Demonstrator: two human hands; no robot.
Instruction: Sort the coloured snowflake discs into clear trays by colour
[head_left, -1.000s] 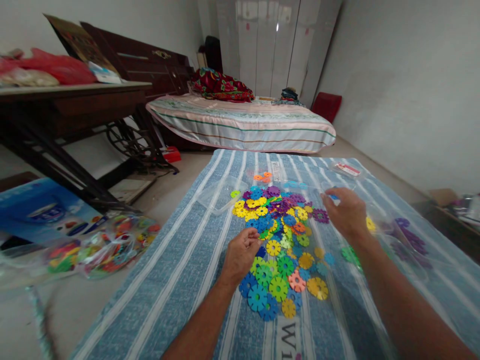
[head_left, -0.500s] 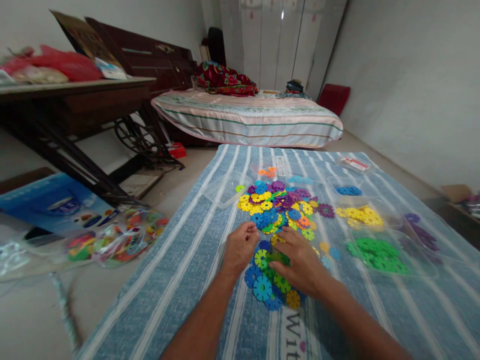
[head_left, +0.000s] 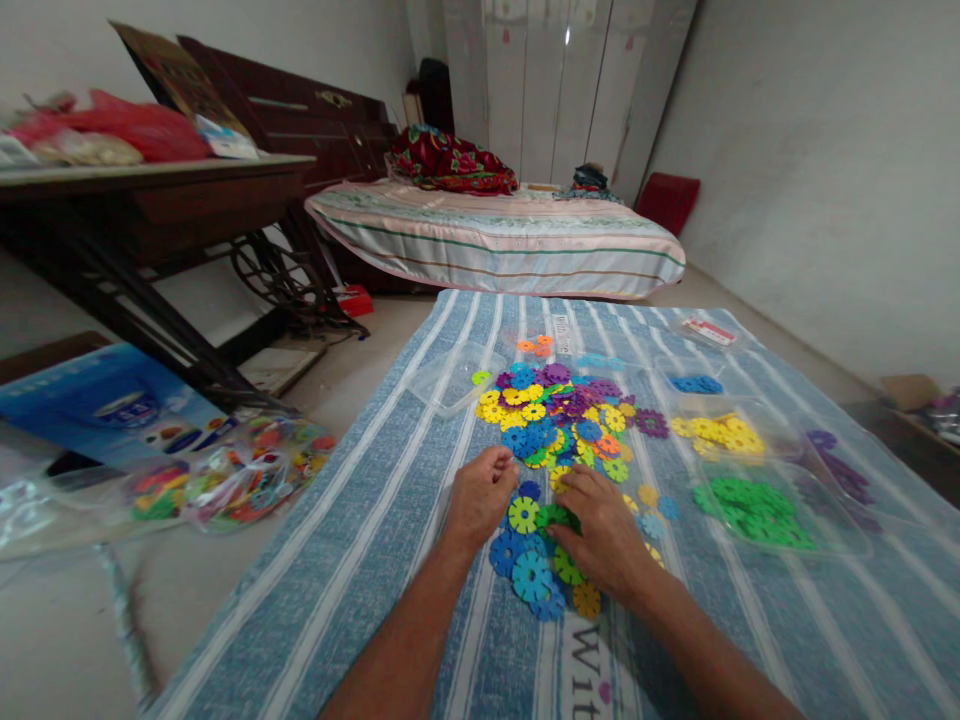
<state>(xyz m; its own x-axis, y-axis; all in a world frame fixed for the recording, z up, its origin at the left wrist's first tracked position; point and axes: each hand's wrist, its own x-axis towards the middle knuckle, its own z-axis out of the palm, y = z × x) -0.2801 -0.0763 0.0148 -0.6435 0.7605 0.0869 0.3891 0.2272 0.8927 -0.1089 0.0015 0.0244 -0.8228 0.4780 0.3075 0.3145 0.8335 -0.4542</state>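
A loose heap of notched plastic snowflake discs (head_left: 534,435) in several colours lies on a striped cloth. My left hand (head_left: 481,498) is at the heap's left side, fingers curled and thumb pressed to them; whether a disc is inside is hidden. From the right, my right hand (head_left: 609,525) reaches over the nearer discs, thumb and fingers apart. A green disc (head_left: 552,518) lies by its thumb and fingertips. Closer to me are a light blue disc (head_left: 532,577), a lime disc (head_left: 523,515) and an orange-yellow disc (head_left: 586,600).
Clear tubs on the right hold green discs (head_left: 757,512), yellow discs (head_left: 724,434), blue discs (head_left: 697,384) and purple discs (head_left: 844,470). A clear tub (head_left: 442,385) at the left holds a lime disc. Bags of colourful pieces (head_left: 240,480) lie on the floor at left.
My right hand has shifted slightly right and down, with its fingers drawn back a little over the discs. The left hand stays nearly in place.
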